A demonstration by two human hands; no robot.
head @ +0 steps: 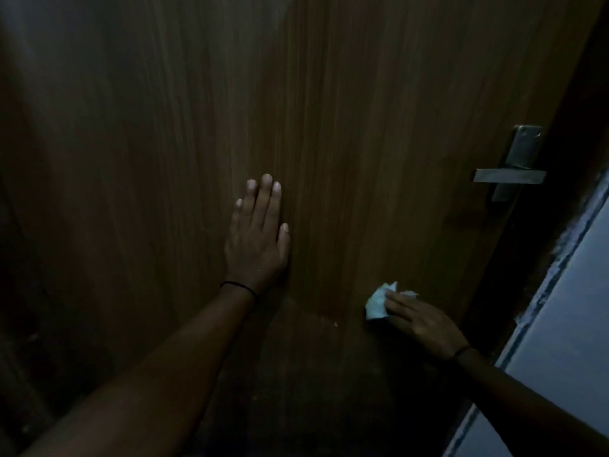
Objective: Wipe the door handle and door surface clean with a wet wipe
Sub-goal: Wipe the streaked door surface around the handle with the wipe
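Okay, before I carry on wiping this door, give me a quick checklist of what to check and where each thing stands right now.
1. Wet wipe under the right hand, against the door: ok.
2. Left hand flat on the door, bracing it: ok.
3. Path up to the door handle free of obstacles: ok.
4. Handle wiped already: cannot tell.
5. Wipe wet enough: cannot tell.
6. Light to spot dirt: not ok, the scene is dim.

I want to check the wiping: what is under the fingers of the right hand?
A crumpled white wet wipe lies under the right hand, pressed against the door. The part beneath the fingers is covered.
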